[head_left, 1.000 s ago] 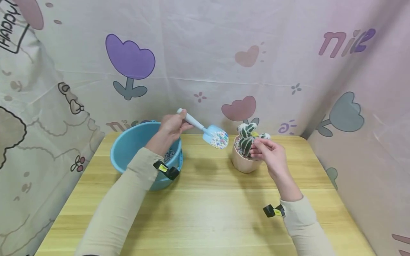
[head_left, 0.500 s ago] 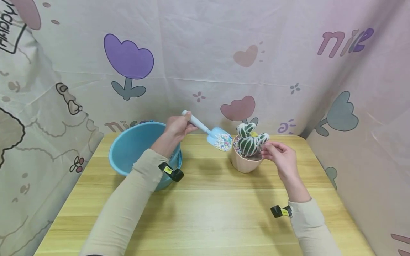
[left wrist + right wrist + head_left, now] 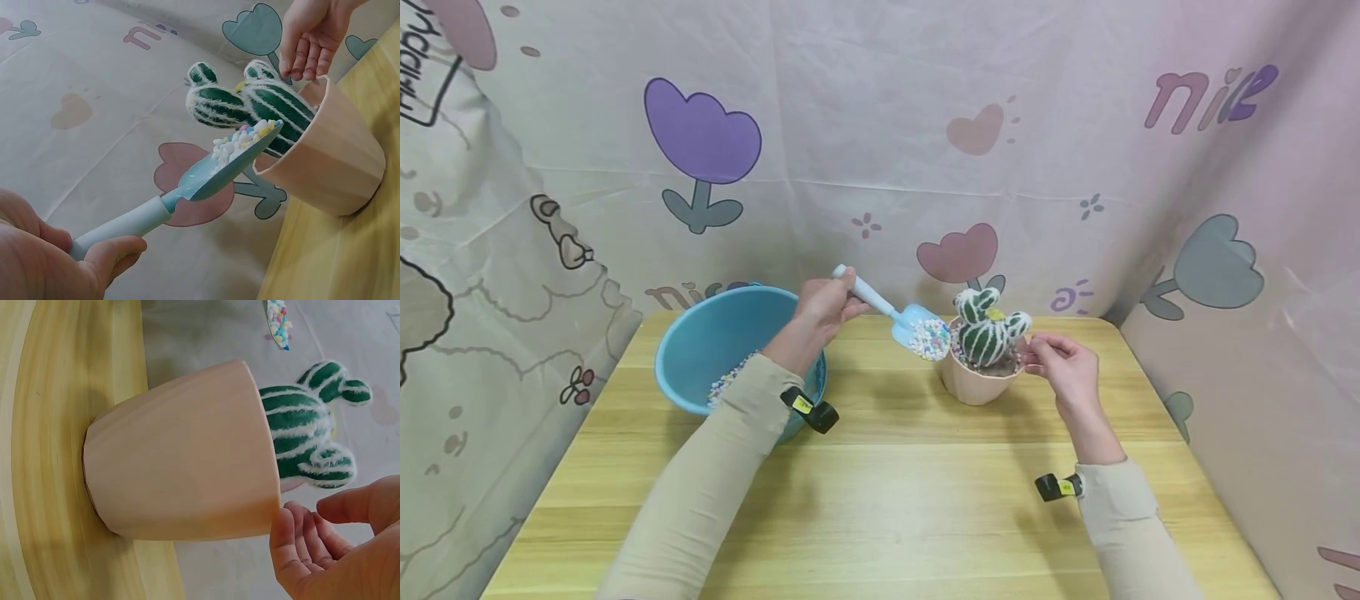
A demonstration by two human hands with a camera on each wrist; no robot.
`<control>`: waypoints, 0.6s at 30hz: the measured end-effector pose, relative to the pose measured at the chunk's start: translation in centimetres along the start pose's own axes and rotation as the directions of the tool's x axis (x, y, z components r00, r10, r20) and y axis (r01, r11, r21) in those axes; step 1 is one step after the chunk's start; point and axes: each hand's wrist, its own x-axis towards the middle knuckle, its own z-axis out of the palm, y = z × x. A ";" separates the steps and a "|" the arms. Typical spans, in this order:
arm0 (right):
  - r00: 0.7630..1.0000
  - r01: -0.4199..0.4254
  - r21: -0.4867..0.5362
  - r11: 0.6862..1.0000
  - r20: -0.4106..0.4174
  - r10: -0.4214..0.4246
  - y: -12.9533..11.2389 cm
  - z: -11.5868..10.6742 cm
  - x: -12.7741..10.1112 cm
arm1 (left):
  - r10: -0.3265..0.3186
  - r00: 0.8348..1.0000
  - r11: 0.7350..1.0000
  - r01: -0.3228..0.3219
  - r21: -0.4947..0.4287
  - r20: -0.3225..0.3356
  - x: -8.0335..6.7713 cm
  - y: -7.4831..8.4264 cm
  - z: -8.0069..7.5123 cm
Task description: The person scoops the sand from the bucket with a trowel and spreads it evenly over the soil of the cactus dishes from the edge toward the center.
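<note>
Left hand (image 3: 820, 312) grip closed around blue scoop (image 3: 917, 327) of pebbles at pink pot (image 3: 973, 383) rim, frame center; right hand (image 3: 1067, 367) grip loose, fingers touching pot's right rim.

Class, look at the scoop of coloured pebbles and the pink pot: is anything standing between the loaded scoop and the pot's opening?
Partly. The scoop in the left hand sits at the pot rim, and the cactus fills much of the opening. A gap remains beside it. The right hand is at the far rim, out of the way.
</note>
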 end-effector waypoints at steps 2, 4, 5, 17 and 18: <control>1.000 0.001 -0.013 1.000 -0.017 -0.002 0.2 0.1 0.3 | 0.001 1.000 1.000 -0.001 -0.001 -0.003 -0.1 -0.2 0.1; 0.999 0.003 -0.032 0.999 -0.032 -0.004 0.3 0.1 0.6 | 0.003 1.000 1.000 -0.003 -0.004 -0.007 -0.1 -0.3 0.2; 0.999 0.006 -0.038 0.999 -0.036 -0.007 0.3 0.1 0.8 | 0.002 1.000 1.000 -0.002 -0.006 -0.008 -0.2 -0.4 0.3; 0.999 -0.004 -0.216 0.976 0.042 0.013 0.9 0.0 2.5 | 0.008 1.000 1.000 -0.008 0.011 -0.030 -0.3 -1.1 0.8; 0.999 -0.009 -0.226 0.974 0.045 0.020 1.0 0.0 2.6 | 0.009 0.999 1.000 -0.008 0.012 -0.034 -0.3 -1.2 0.9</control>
